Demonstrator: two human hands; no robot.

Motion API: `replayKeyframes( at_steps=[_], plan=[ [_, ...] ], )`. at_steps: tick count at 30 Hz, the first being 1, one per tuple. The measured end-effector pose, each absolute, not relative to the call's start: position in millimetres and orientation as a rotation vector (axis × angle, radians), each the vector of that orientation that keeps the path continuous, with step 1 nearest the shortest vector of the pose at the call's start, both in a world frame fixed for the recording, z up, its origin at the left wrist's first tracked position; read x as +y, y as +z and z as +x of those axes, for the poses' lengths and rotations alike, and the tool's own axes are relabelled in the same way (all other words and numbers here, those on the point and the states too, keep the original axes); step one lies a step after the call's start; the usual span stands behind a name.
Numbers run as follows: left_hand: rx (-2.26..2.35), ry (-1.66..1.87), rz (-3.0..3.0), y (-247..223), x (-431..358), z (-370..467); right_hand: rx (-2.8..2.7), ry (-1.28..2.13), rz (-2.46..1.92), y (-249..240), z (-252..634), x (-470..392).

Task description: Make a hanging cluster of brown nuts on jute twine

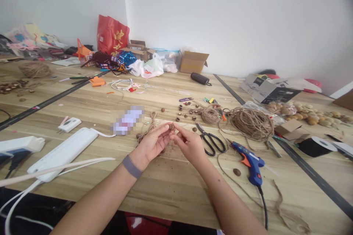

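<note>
Between the fingertips of both hands is a small brown nutshell (171, 127), partly covered by them. My left hand (156, 140) pinches it with thumb and fingers, palm turned up. From the right side, my right hand (189, 142) touches it with closed thumb and forefinger. Behind the left hand, a looped twine bundle (152, 121) lies on the wooden table (171, 198), with brown pieces partly hidden beside it. Black-handled scissors (211, 140) lie just right of the right hand. Several nutshells (180, 108) are scattered beyond the hands.
A blue glue gun (249, 161) with a black cord lies to the right, near a large twine coil (252, 122) and a black spool (316, 147). White power strips (66, 150) with cables sit at left. Bags and boxes (193, 61) stand along the wall.
</note>
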State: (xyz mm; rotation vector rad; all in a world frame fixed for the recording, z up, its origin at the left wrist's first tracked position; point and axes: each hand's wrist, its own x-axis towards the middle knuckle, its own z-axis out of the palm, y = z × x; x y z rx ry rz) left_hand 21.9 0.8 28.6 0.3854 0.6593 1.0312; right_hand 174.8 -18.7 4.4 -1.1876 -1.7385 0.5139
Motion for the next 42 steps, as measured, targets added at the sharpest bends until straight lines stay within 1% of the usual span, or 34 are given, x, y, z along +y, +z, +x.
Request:
replayKeyframes(
  at_steps=[2,4,8,10,16,22,24,27,29,34,36,39,42],
  plan=[
    [0.69,1.033,0.311,28.5,3.7,21.7,-1.591,0.665,-1.171,5.9,174.0,-16.9],
    [0.724,1.023,0.247,28.5,6.1,21.3,-1.42,0.741,-1.18,5.9,176.2,-13.5],
    [0.79,0.993,0.191,27.3,8.7,20.1,-1.166,0.705,-1.196,2.8,186.6,-5.6],
    [0.799,0.995,0.183,25.3,9.7,19.4,-1.176,0.585,-1.238,1.3,191.8,-3.4],
    [0.785,1.024,0.187,21.3,13.3,16.2,-1.416,0.059,-1.36,1.8,195.7,-4.4],
    [0.761,1.032,0.186,23.1,14.8,14.5,-1.538,-0.293,-1.291,6.9,192.3,-8.5],
    [0.751,1.023,0.163,22.9,14.6,14.7,-1.601,-0.275,-1.259,7.0,191.0,-9.8],
    [0.74,1.022,0.184,21.0,14.1,15.8,-1.681,-0.127,-1.248,5.5,188.5,-11.4],
    [0.739,1.029,0.201,20.8,13.9,16.5,-1.683,-0.094,-1.252,5.1,187.5,-11.9],
    [0.753,1.078,0.184,37.0,13.9,11.6,-1.548,-0.301,-1.266,7.5,190.0,-10.8],
    [0.753,1.095,0.186,48.0,15.1,6.3,-1.601,-0.326,-1.271,6.5,191.0,-9.4],
    [0.686,1.189,0.251,58.5,18.2,-1.8,-1.815,-0.23,-1.294,0.6,188.7,-7.1],
    [0.729,1.256,0.341,56.3,21.1,-6.1,-1.982,-0.039,-1.368,-7.3,181.9,-5.9]
  ],
)
